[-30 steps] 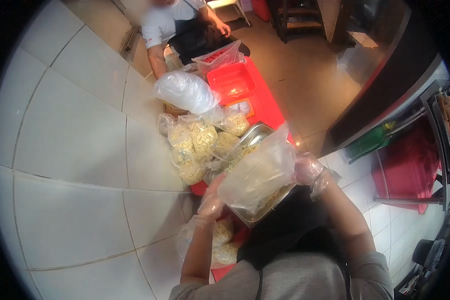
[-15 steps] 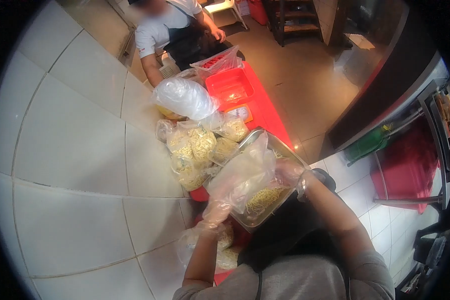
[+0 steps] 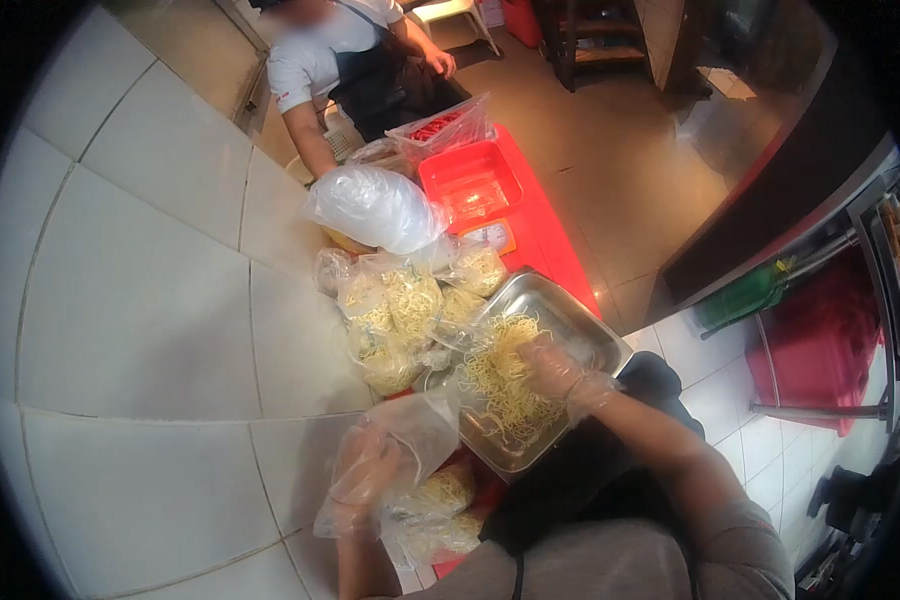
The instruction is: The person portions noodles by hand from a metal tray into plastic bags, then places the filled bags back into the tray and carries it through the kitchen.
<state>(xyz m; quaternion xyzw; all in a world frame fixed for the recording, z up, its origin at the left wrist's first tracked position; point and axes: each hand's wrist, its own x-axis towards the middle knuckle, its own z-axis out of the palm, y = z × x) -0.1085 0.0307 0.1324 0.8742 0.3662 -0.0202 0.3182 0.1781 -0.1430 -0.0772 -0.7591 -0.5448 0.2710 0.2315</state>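
Note:
My left hand (image 3: 368, 462), in a clear plastic glove, grips a clear plastic bag (image 3: 425, 425) that hangs limp beside the tray's near left side. Yellow noodles (image 3: 505, 385) lie in a loose heap in a steel tray (image 3: 595, 335). My right hand (image 3: 550, 368), also gloved, has its fingers curled into the right side of this heap; the fingertips are partly hidden among the strands.
Several bags of noodles (image 3: 410, 300) lie left of the tray, and more bagged noodles (image 3: 445, 490) sit below it. Beyond are a large filled plastic bag (image 3: 375, 210), a red basin (image 3: 475, 180) and a scale (image 3: 490, 237). A co-worker (image 3: 370, 70) is across the red table (image 3: 545, 230).
My left hand has drawn the plastic bag away from over the tray, toward the lower left. The noodle heap is now uncovered, and my right hand has moved left into it.

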